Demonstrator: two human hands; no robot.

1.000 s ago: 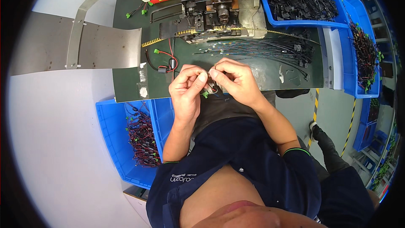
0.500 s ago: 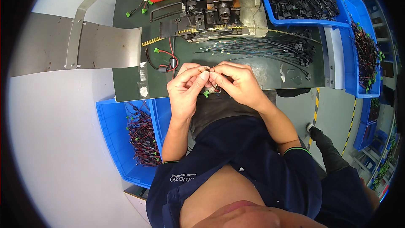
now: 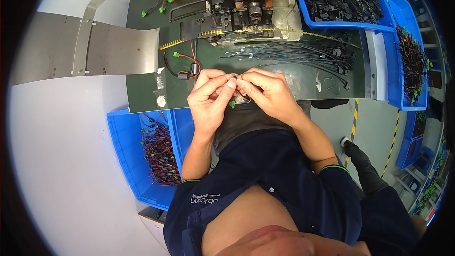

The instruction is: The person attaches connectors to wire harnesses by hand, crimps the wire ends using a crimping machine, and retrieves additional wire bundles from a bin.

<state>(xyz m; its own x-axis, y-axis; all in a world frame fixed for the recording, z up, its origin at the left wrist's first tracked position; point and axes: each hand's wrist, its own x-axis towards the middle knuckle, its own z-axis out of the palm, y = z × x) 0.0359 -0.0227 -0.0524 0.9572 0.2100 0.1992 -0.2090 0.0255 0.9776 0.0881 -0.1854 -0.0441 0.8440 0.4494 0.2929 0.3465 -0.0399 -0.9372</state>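
My left hand (image 3: 211, 96) and my right hand (image 3: 268, 91) meet at the near edge of the green bench. Their thumbs and forefingers pinch a thin dark wire end between them, mostly hidden by the fingertips. Below the fingers hangs part of the same wire harness, with a green connector (image 3: 232, 104) showing between the hands. Left of my left hand lies another harness (image 3: 195, 69) with red and black wires, black cylinders and a green plug. A crimping press (image 3: 246, 12) stands beyond my hands, with a yellow terminal strip (image 3: 171, 45) running through it.
Black cables (image 3: 294, 53) lie fanned out right of the press. Blue bins hold black parts (image 3: 339, 0) at the far right and harnesses (image 3: 161, 156) at the lower left. A curved metal sheet (image 3: 118, 50) stands left. Another person's leg (image 3: 362, 161) shows at the right.
Both hands stay nearly in place, still pinching the wire, with only slight finger shifts. The view has moved slightly.
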